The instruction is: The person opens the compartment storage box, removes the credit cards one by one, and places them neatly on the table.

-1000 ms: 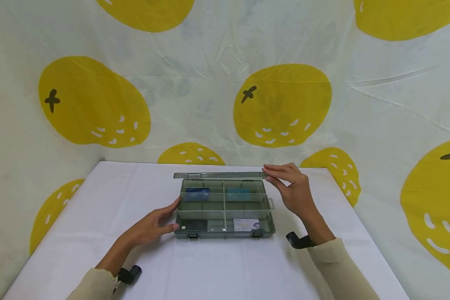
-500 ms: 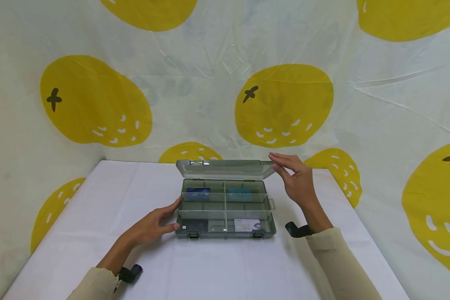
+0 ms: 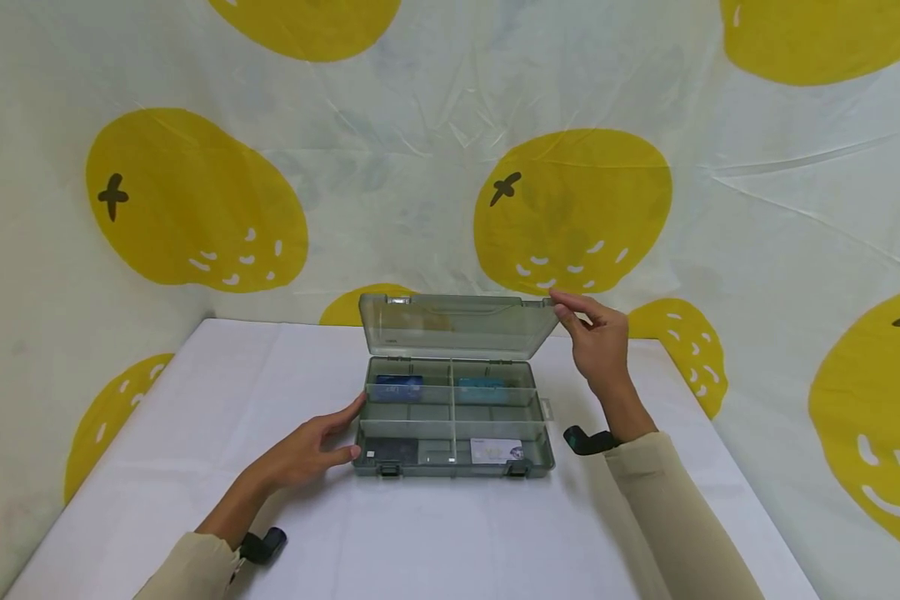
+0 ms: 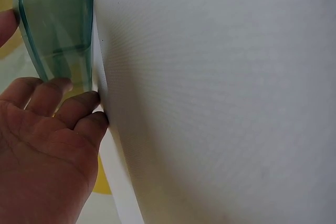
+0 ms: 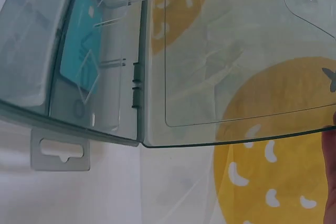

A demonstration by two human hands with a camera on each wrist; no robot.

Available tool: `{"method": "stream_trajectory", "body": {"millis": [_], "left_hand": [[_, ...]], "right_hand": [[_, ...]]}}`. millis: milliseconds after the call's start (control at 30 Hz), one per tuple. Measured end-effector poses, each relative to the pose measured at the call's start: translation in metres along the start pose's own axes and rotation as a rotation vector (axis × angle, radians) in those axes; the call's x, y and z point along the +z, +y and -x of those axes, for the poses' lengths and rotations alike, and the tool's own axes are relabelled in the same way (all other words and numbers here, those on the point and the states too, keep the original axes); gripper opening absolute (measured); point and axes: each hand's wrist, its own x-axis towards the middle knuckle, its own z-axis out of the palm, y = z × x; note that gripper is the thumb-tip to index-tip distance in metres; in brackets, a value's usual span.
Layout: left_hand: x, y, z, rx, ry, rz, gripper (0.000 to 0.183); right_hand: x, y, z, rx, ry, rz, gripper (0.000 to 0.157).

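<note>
A translucent grey-green compartment box [image 3: 453, 471] lies on the table, its hinged lid [image 3: 457, 327] raised at the back and leaning toward the person. My right hand [image 3: 600, 346] pinches the lid's upper right corner between thumb and fingers. At the box's left side, my left hand [image 3: 307, 450] rests with fingers extended and fingertips against the wall, the thumb at the front left corner. Inside the compartments lie a dark blue card [image 3: 399, 387], a teal card [image 3: 483, 385], a black card [image 3: 393, 451] and a white card [image 3: 497, 451]. In the right wrist view the teal card [image 5: 81, 43] shows through the plastic.
White cloth covers the table [image 3: 450, 542]. Behind it hangs a pale curtain [image 3: 390, 208] with yellow fruit prints, close beyond the lid. A hanging tab [image 5: 60, 156] sticks out from the box's right side. Two latches sit along its front, one a dark clip [image 3: 517, 469].
The lid has swung upward and back, from nearly edge-on to showing its broad face. My right hand has risen with it. The left hand and the box have stayed put.
</note>
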Motion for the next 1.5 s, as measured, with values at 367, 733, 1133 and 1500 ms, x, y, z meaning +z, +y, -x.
{"method": "stream_trajectory", "body": {"millis": [367,733,1133,1500], "left_hand": [[0.002,-0.001,-0.003,-0.004,-0.004,-0.003,0.088],[0.003,0.0,-0.003,-0.015,-0.001,-0.006,0.088],[0.001,0.0,-0.001,-0.013,0.007,-0.01,0.088],[0.001,-0.001,-0.001,-0.006,0.004,-0.01,0.088]], "right_hand": [[0.006,0.011,-0.018,0.14,0.087,-0.08,0.028],[0.013,0.029,-0.03,0.277,0.159,-0.252,0.035],[0.019,0.044,-0.04,0.367,0.114,-0.149,0.038],[0.022,0.059,-0.032,0.416,0.064,-0.141,0.044]]}}
